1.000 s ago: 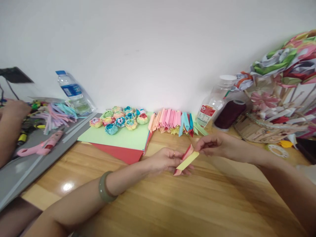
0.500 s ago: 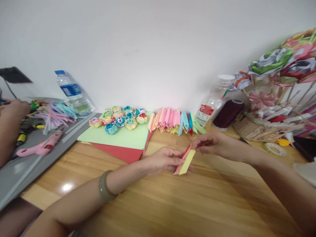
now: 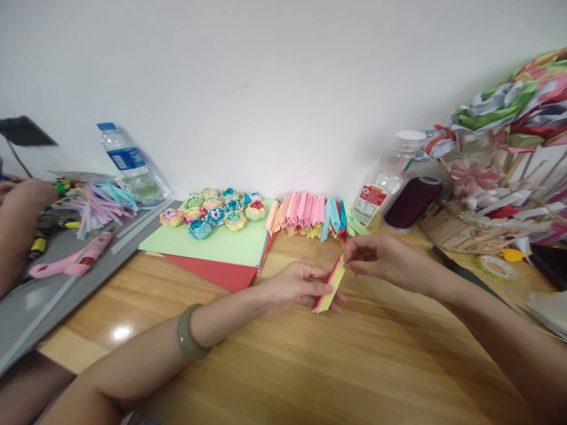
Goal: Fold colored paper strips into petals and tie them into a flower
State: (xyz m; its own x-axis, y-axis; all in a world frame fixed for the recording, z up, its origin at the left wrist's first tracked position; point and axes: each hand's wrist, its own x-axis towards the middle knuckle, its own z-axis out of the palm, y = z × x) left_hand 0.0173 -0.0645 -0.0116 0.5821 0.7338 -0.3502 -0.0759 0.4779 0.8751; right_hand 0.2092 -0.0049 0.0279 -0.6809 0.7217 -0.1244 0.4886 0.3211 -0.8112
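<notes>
Above the wooden table, my left hand (image 3: 305, 287) grips a small stack of folded paper strips (image 3: 331, 288), with yellow on the near side and red or pink behind. The thumb presses on its face and the fingers lie behind. My right hand (image 3: 370, 257) pinches at the upper end of the strips, fingertips together at the yellow corner. Beyond my hands stands a row of folded paper pieces (image 3: 305, 213) in orange, pink, blue and green. Left of that row, several folded paper flowers (image 3: 215, 217) rest on light green paper sheets (image 3: 221, 251).
Red paper (image 3: 212, 273) lies under the green sheets. Leftward are a pink glue gun (image 3: 73, 262), a water bottle (image 3: 128, 165) and a co-worker's hand (image 3: 26, 198). Rightward stand a clear bottle (image 3: 376, 180), a dark thread spool (image 3: 413, 202), tape (image 3: 495, 267) and a flower basket (image 3: 476, 227).
The yellow strip has shifted in against the stack and looks narrower. My right hand still pinches near the top end. My left hand has hardly moved.
</notes>
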